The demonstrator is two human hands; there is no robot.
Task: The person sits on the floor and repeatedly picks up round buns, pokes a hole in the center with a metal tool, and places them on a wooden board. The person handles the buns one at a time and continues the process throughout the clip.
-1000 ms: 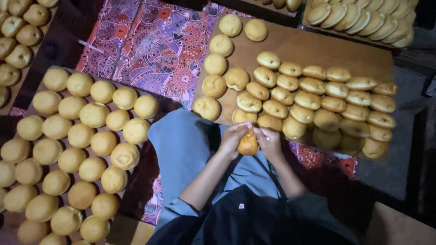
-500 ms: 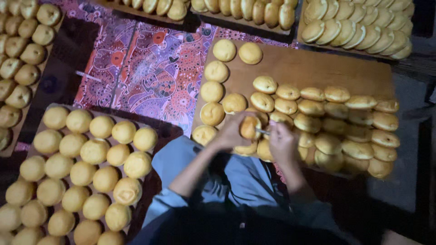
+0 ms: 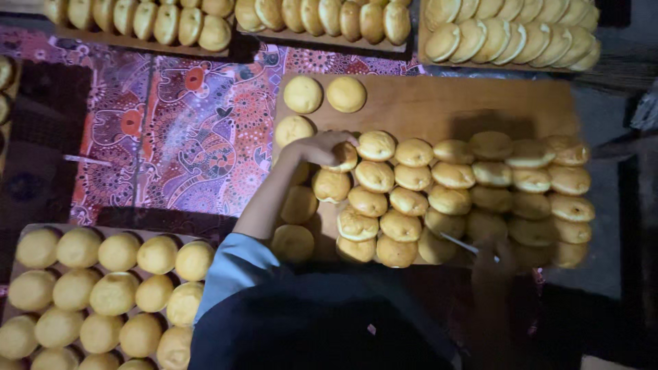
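Head view: left hand point(image 3: 321, 147) cups round, smooth bun point(image 3: 345, 157) (golden).

On the board point(image 3: 439, 103) ahead I see rows of buns point(image 3: 439, 199); my left hand point(image 3: 322, 147) rests on one at their left end. A second tray point(image 3: 103, 288) of buns lies left, near me.

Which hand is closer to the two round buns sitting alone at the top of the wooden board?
The left hand. It rests on a bun just below the two lone buns on the wooden board. The right hand is far off in shadow at the board's near edge.
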